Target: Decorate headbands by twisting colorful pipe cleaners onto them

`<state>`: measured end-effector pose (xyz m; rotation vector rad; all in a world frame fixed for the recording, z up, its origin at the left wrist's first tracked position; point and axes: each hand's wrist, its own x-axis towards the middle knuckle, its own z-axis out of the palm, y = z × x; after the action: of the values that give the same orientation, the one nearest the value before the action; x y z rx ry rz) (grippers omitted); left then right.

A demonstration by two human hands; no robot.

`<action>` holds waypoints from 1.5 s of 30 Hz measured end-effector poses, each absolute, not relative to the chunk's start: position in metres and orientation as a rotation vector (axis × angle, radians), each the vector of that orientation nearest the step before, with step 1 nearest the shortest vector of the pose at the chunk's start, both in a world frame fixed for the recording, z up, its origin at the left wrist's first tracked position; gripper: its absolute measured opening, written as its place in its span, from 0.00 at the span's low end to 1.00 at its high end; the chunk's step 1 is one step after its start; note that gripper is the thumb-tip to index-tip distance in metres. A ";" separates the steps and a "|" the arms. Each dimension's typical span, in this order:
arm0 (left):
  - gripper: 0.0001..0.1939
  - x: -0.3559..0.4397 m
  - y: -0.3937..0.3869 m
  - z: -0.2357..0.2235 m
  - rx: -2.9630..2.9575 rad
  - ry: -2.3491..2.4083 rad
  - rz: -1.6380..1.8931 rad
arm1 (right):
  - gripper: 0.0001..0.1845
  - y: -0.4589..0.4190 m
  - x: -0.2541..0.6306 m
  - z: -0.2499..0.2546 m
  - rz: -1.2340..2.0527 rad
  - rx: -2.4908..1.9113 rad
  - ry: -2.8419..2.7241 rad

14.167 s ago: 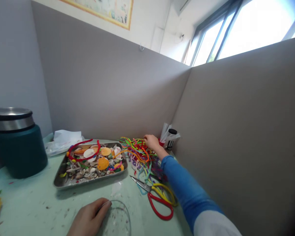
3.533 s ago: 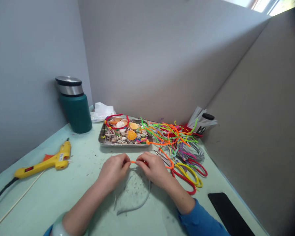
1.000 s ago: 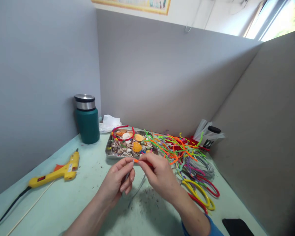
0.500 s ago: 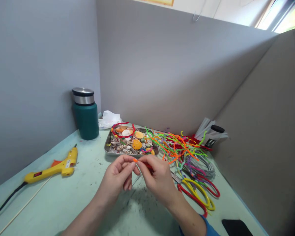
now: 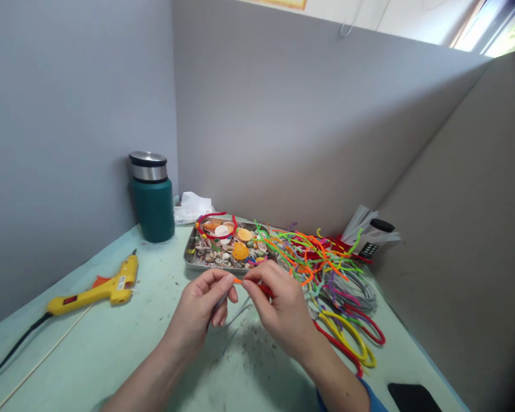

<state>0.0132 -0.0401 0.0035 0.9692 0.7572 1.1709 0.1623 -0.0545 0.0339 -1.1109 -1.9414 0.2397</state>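
My left hand (image 5: pixel 199 306) and my right hand (image 5: pixel 278 303) meet fingertip to fingertip above the table, both pinching. Between them shows a short bit of orange pipe cleaner (image 5: pixel 237 281). Red-orange fuzzy stem is partly visible under my right fingers, mostly hidden. A thin grey cord (image 5: pixel 239 312) hangs below the hands, and a darker grey length runs through my left fingers. Just beyond is a metal tray (image 5: pixel 189 258) of seashells, with a red pipe-cleaner loop (image 5: pixel 217 214) on top.
Right of the tray lies a tangle of coloured pipe cleaners (image 5: pixel 313 252), with yellow-and-red-handled scissors (image 5: pixel 347 337) before it. A yellow glue gun (image 5: pixel 92 297) and a green flask (image 5: pixel 153 209) stand left. A black object (image 5: pixel 414 396) lies near right; grey partitions enclose the table.
My right hand has come from the pipe-cleaner pile to my left hand, and an orange pipe cleaner is now pinched between them. Over the last second the fingers shift only slightly.
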 end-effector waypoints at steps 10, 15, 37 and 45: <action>0.11 0.013 -0.040 0.003 0.983 0.734 1.150 | 0.07 -0.055 0.163 0.034 0.231 -1.054 -1.971; 0.11 0.012 -0.044 0.006 1.011 0.680 1.132 | 0.06 -0.055 0.162 0.036 0.238 -1.028 -1.946; 0.09 0.009 -0.043 0.007 1.056 0.660 1.116 | 0.04 -0.060 0.163 0.039 0.290 -1.008 -1.943; 0.10 0.005 -0.042 0.007 1.104 0.635 1.014 | 0.05 -0.057 0.172 0.048 0.370 -0.950 -2.063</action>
<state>0.0050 -0.0424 0.0074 1.1044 0.6351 1.0140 0.1725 -0.0571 0.0479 -0.9501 -2.0631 0.3699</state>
